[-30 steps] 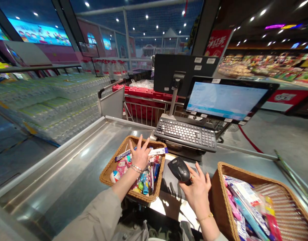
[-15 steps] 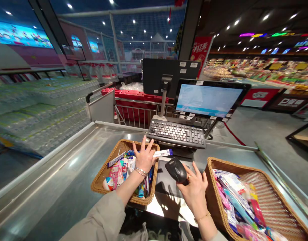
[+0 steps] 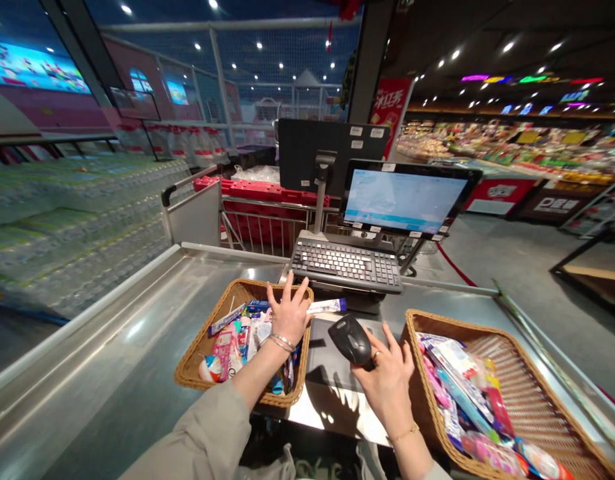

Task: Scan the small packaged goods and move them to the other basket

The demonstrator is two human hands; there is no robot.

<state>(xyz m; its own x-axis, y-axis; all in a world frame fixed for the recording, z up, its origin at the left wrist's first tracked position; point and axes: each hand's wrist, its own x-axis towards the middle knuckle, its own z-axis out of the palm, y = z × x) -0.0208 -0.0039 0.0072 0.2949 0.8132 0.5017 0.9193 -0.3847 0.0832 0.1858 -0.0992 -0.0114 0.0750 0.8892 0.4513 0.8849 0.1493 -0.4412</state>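
- left hand point(image 3: 287, 315) spread wide, gripping nothing, over packets point(image 3: 227, 343) in basket point(image 3: 187, 377)
- right hand point(image 3: 387, 383) closed around scanner point(image 3: 350, 339), just right of basket, above counter point(image 3: 137, 347)

steel counter point(image 3: 112, 360) | on it — left basket point(image 3: 203, 339), right basket point(image 3: 530, 380), keyboard point(image 3: 345, 263)

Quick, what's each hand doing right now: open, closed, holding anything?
Left hand: open, fingers spread over the left brown wicker basket.
Right hand: holding the black handheld barcode scanner.

black scanner point(image 3: 351, 339), tan woven baskets point(image 3: 197, 363), black keybd w/ grey keys point(image 3: 345, 265), grey steel counter point(image 3: 112, 360), beige sleeve point(image 3: 197, 440)
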